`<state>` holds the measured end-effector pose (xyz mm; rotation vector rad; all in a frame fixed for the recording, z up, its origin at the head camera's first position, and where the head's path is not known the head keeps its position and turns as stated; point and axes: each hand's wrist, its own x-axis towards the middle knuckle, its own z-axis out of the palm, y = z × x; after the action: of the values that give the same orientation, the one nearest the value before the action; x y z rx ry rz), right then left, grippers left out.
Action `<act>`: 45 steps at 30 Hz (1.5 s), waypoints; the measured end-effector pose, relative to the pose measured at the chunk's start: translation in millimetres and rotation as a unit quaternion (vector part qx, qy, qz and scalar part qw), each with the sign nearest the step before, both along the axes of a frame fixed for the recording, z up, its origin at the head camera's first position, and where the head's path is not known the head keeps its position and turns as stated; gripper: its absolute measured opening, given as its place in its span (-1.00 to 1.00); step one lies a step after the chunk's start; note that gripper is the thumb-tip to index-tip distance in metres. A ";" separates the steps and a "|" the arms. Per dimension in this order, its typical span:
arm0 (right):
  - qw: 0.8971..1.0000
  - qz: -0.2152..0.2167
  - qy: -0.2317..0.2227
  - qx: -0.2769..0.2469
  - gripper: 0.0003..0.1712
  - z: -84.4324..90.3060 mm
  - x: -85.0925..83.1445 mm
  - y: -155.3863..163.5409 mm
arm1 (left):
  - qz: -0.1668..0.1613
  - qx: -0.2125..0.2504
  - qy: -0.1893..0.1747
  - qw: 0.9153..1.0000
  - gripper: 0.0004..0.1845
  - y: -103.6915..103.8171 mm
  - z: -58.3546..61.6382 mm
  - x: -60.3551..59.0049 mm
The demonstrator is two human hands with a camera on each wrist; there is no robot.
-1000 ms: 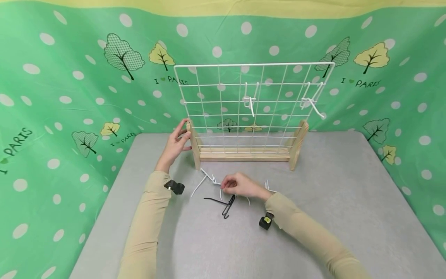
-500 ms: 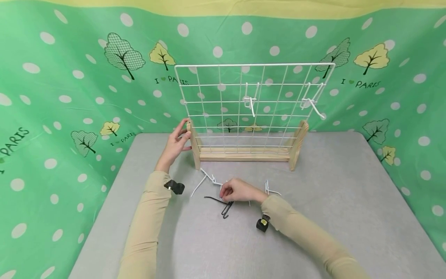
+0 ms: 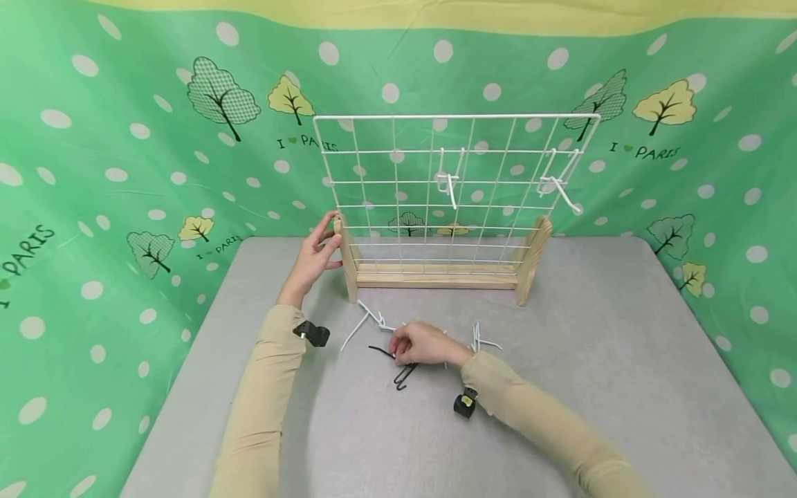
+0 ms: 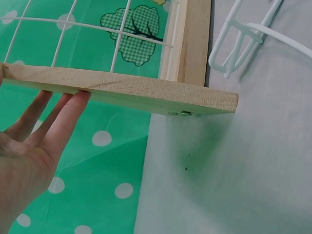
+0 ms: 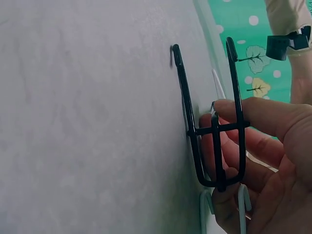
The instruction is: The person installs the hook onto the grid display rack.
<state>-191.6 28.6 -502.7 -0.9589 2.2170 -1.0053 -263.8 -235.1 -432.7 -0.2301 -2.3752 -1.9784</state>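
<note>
The right hand [image 3: 423, 344] is pinching a black wire hook [image 5: 212, 124] between thumb and fingertips low in the middle of the head view — seemingly lifting it off the tabletop [image 3: 598, 387], its two prongs pointing away from the palm. The left hand [image 3: 313, 257], fingers straight and relaxed, is pressing against the left wooden foot [image 4: 122, 88] of the white wire grid [image 3: 454, 187], apparently steadying the stand. Two white hooks [image 3: 447, 181] are hanging on the grid already; loose white hooks [image 3: 367, 319] are lying beside the right hand. Grey felt is covering the tabletop, and a green polka-dot curtain [image 3: 124, 138] with trees is wrapping round behind.
</note>
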 end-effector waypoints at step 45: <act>0.993 0.081 -0.029 -0.077 -0.79 0.6 -9.3 8.2 | -0.004 0.012 -0.006 1.000 -0.39 -1.8 -4.5 -4.4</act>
<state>-200.9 36.8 -502.1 -1.1434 2.0016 -1.1248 -268.3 -236.9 -437.3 -0.2277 -2.3583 -2.0162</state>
